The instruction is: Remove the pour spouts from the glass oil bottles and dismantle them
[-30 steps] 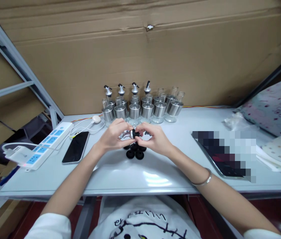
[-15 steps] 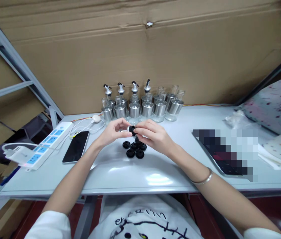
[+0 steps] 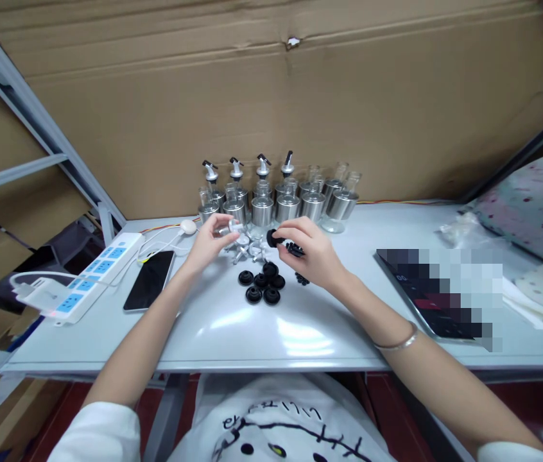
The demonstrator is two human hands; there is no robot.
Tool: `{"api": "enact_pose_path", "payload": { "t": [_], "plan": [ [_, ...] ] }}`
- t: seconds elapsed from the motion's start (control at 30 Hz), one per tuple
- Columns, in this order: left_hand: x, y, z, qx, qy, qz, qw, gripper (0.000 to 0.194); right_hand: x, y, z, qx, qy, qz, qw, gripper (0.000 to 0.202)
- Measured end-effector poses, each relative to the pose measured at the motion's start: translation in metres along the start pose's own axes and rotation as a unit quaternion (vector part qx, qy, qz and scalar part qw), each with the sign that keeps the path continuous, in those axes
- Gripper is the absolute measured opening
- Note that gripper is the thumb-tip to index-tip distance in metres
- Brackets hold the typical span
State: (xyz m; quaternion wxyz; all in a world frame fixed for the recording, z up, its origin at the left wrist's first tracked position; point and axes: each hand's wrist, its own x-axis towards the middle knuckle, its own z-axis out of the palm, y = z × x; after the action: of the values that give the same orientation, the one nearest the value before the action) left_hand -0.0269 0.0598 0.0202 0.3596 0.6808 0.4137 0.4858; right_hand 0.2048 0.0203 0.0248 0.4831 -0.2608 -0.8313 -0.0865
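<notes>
Between the fingertips of my left hand [image 3: 210, 244] is a small silver-white spout piece [image 3: 235, 227]. My right hand [image 3: 312, 252] pinches a round black cap [image 3: 274, 238], apart from the spout piece. Several silver spout parts [image 3: 255, 249] lie between the hands. Nearer me, several black round caps [image 3: 262, 281] sit in a cluster, and small black parts [image 3: 301, 278] lie partly hidden under my right hand. Behind stand several glass bottles with steel sleeves [image 3: 287, 208]; some in the back row carry pourers [image 3: 262, 165].
On the left of the white table [image 3: 233, 350] are a power strip [image 3: 93, 282], white cables and a black phone [image 3: 149, 282]. A tablet [image 3: 425, 295], partly pixelated, and a clear plastic bag [image 3: 461, 230] lie on the right. Cardboard [image 3: 252, 109] stands behind.
My hands have moved apart, the left one leftward and the right one rightward. The spout piece and black cap, together before, are now separate, and the silver parts between them show.
</notes>
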Motion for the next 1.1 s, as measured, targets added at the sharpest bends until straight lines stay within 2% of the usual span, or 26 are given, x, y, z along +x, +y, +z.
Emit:
{"api": "enact_pose_path", "payload": {
  "t": [0.1, 0.17, 0.27, 0.33, 0.43, 0.57, 0.67, 0.87, 0.97, 1.1],
  "plan": [
    [-0.002, -0.015, 0.009, 0.079, 0.006, 0.007, 0.997, 0.033, -0.003, 0.002, 0.006, -0.011, -0.088, 0.042, 0.995, 0.015],
    [-0.005, -0.026, 0.015, 0.086, -0.006, 0.016, 0.996, 0.032, -0.006, 0.003, 0.010, -0.023, -0.149, 0.080, 0.985, 0.015],
    [-0.008, -0.038, 0.021, 0.106, -0.027, 0.045, 0.993, 0.037, -0.010, 0.007, 0.015, -0.008, -0.195, 0.127, 0.973, 0.018],
    [-0.010, -0.042, 0.022, 0.154, -0.046, 0.066, 0.985, 0.042, -0.013, 0.011, 0.015, 0.011, -0.209, 0.141, 0.968, 0.019],
    [-0.012, -0.045, 0.022, 0.241, -0.077, 0.062, 0.966, 0.047, -0.013, 0.015, 0.013, 0.024, -0.216, 0.145, 0.965, 0.019],
    [-0.016, -0.047, 0.025, 0.297, -0.099, 0.054, 0.948, 0.050, -0.008, 0.010, 0.009, 0.057, -0.168, 0.153, 0.972, 0.018],
    [-0.017, -0.049, 0.027, 0.310, -0.098, 0.068, 0.943, 0.049, -0.004, 0.000, 0.013, 0.096, -0.153, 0.127, 0.975, 0.018],
    [-0.019, -0.046, 0.028, 0.319, -0.100, 0.079, 0.939, 0.045, 0.000, -0.021, 0.016, 0.111, -0.245, 0.030, 0.963, 0.020],
    [-0.019, -0.045, 0.029, 0.324, -0.099, 0.077, 0.938, 0.045, 0.002, -0.023, 0.011, 0.144, -0.268, 0.044, 0.952, 0.019],
    [-0.019, -0.045, 0.029, 0.328, -0.094, 0.076, 0.937, 0.045, 0.002, -0.022, 0.007, 0.134, -0.298, 0.074, 0.942, 0.021]
  ]
}}
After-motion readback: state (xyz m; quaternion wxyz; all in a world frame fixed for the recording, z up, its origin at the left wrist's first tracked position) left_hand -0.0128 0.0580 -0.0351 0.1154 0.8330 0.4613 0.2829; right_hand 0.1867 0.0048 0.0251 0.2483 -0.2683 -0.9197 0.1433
